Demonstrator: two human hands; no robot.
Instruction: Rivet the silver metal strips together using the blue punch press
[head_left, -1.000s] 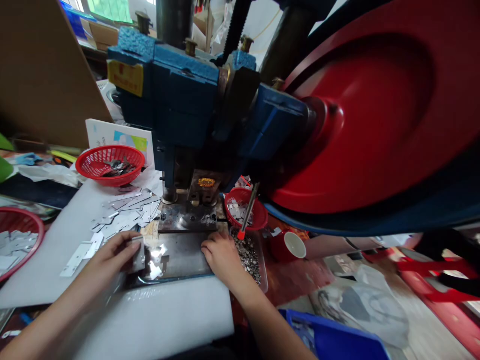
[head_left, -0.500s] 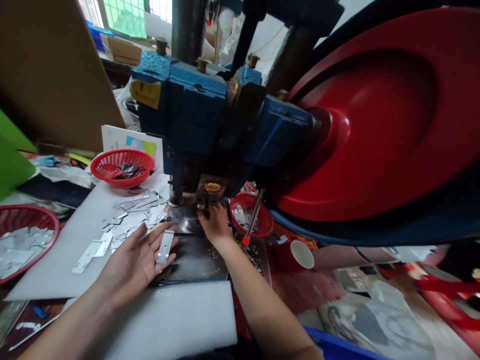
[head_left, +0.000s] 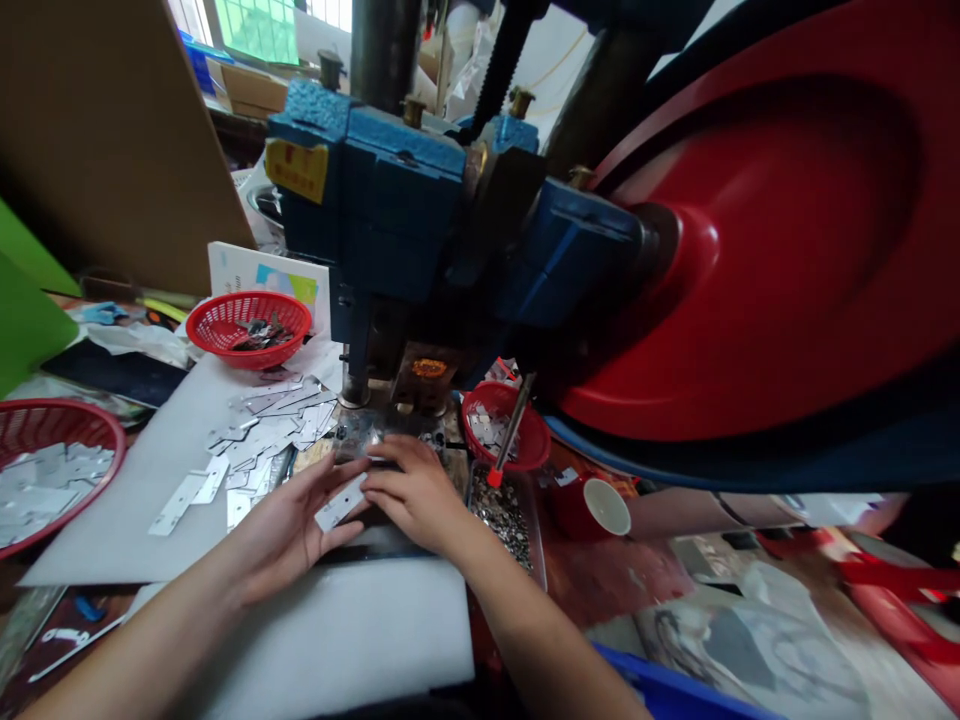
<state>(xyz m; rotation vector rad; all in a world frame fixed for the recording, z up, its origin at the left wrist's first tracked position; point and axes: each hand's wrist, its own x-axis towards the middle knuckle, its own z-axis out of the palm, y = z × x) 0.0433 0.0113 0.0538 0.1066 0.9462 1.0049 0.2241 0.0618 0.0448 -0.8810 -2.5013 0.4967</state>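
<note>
My left hand (head_left: 289,525) lies palm-up in front of the blue punch press (head_left: 405,220), fingers spread, with a small flat metal plate (head_left: 341,503) resting on its fingertips. My right hand (head_left: 416,492) has its fingers curled and pinches the far end of that same plate. Both hands are over the dark steel bed (head_left: 375,540) just below the press die (head_left: 427,372). A pile of loose metal plates (head_left: 262,430) lies on the white sheet to the left of my left hand.
A red flywheel (head_left: 765,230) fills the right. Red baskets stand at back left (head_left: 247,325), far left (head_left: 52,470) and beside the die (head_left: 502,425). A tray of small metal bits (head_left: 506,515), a red-handled tool (head_left: 506,440) and a red cup (head_left: 592,505) sit right of my hands.
My right hand has drawn back from the die to the plate on my left hand and taken its end. My left hand has shifted slightly right.
</note>
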